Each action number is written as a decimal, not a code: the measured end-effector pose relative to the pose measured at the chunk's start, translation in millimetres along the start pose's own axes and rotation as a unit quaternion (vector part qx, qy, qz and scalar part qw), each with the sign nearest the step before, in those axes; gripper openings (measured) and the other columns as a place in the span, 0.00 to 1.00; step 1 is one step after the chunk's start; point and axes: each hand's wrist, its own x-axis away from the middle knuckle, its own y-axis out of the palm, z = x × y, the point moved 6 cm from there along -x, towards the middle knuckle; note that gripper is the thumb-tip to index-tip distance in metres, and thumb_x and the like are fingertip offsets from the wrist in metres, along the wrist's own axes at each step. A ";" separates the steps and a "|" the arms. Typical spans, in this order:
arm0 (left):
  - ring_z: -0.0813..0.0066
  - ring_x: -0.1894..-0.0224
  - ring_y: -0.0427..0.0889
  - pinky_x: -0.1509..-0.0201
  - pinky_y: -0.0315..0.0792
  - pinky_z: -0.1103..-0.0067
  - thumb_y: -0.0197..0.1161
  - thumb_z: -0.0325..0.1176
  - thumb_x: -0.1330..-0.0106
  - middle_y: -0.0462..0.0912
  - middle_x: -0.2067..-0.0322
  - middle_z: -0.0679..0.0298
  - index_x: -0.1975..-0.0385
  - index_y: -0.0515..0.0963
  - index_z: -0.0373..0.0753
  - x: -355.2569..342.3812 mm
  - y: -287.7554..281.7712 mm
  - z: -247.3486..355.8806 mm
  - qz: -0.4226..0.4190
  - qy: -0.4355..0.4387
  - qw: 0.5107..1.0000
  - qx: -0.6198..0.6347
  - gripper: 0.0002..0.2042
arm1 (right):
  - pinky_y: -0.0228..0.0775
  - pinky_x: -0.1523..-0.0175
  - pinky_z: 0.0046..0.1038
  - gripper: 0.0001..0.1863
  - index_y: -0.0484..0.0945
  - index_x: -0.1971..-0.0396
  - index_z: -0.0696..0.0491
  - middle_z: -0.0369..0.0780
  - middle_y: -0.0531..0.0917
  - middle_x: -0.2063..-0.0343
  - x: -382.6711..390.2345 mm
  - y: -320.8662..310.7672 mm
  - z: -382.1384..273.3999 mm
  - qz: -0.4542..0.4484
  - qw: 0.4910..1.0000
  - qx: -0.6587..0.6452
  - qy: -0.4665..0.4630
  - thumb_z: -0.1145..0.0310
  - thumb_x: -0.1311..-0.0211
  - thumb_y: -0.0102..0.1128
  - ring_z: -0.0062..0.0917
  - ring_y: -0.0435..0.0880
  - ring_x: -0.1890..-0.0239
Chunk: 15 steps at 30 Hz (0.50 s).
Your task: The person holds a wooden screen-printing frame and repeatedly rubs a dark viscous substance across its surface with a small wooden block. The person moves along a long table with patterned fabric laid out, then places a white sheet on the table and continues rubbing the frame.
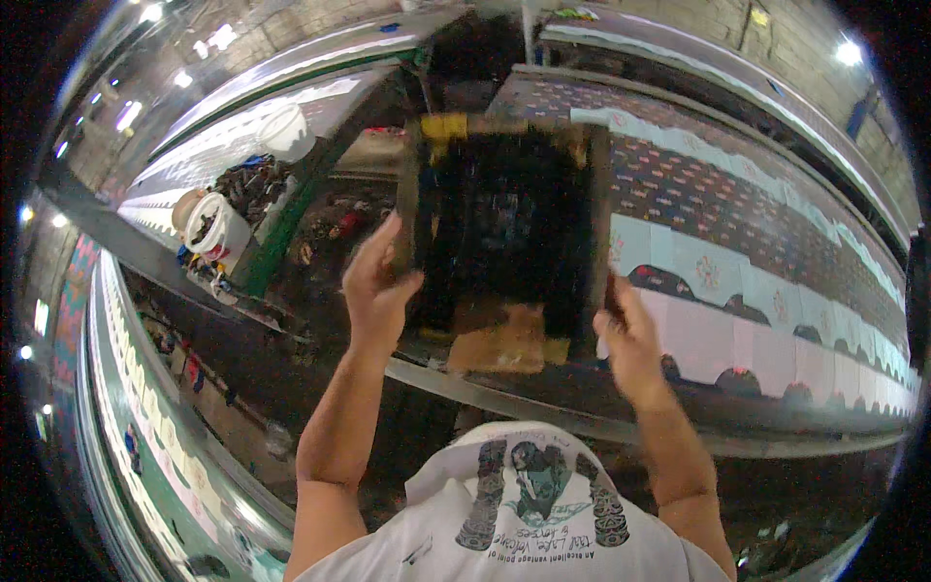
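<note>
A screen-printing frame (499, 228) is held up in front of me, its dark mesh edged by a narrow frame. Yellowish tape shows along its top, and a brown taped patch covers part of its lower end. My left hand (376, 291) is closed on the frame's left side, thumb toward me. On the opposite side, my right hand (628, 339) grips the edge; some of its fingers are hidden behind the frame. Motion slightly blurs both the frame and my hands. Beyond it, to the right, pale fabric pieces (693, 267) with small printed motifs lie in rows on a long table.
The long printing table (465, 388) has a raised near edge just beyond me. At left, a white bucket (218, 228), another white bucket (286, 133) and a heap of dark items (254, 186) stand on another table. A green-topped table (160, 461) runs along my left.
</note>
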 end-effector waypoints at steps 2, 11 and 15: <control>0.63 0.23 0.77 0.16 0.66 0.65 0.68 0.13 0.47 0.81 0.26 0.57 0.26 0.79 0.36 -31.3 -5.2 7.4 0.010 0.040 0.998 -0.039 0.40 | 0.61 0.17 0.36 0.37 0.67 0.18 0.63 0.45 0.81 0.26 -27.9 6.5 -19.0 0.056 0.997 0.040 -0.031 0.63 0.21 0.63 0.31 0.77 0.25; 0.63 0.24 0.79 0.25 0.73 0.71 0.65 0.10 0.47 0.76 0.21 0.49 0.43 0.88 0.35 -61.7 -44.5 -107.7 -0.083 0.006 0.996 0.013 0.28 | 0.73 0.27 0.31 0.31 0.74 0.24 0.63 0.44 0.86 0.34 -32.9 86.3 32.3 0.169 0.972 0.132 0.100 0.68 0.22 0.66 0.25 0.85 0.36; 0.54 0.19 0.73 0.19 0.67 0.67 0.64 0.11 0.45 0.73 0.21 0.45 0.51 0.88 0.39 15.3 -55.3 -189.0 -0.123 -0.068 0.988 0.061 0.22 | 0.71 0.26 0.31 0.31 0.74 0.23 0.64 0.46 0.84 0.30 24.0 122.0 104.5 0.152 0.961 0.169 0.159 0.71 0.21 0.67 0.28 0.82 0.31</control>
